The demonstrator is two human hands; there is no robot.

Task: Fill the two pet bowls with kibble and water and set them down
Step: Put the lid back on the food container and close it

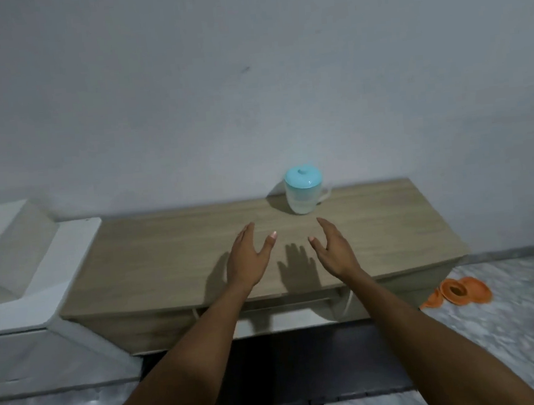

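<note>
A translucent jug [303, 194] with a pale blue lid and a side handle stands upright near the back edge of a low wooden cabinet [166, 242]. My left hand [247, 256] and my right hand [331, 248] hover over the cabinet top in front of the jug, palms facing each other, fingers straight, holding nothing. Two orange bowls [458, 291] lie on the floor to the right of the cabinet, partly overlapping. What is in the jug cannot be made out.
A white stepped unit [39, 252] stands against the cabinet's left end. A grey wall rises right behind the cabinet. The floor [508, 327] is grey and speckled, with a dark mat [287, 360] in front of the cabinet.
</note>
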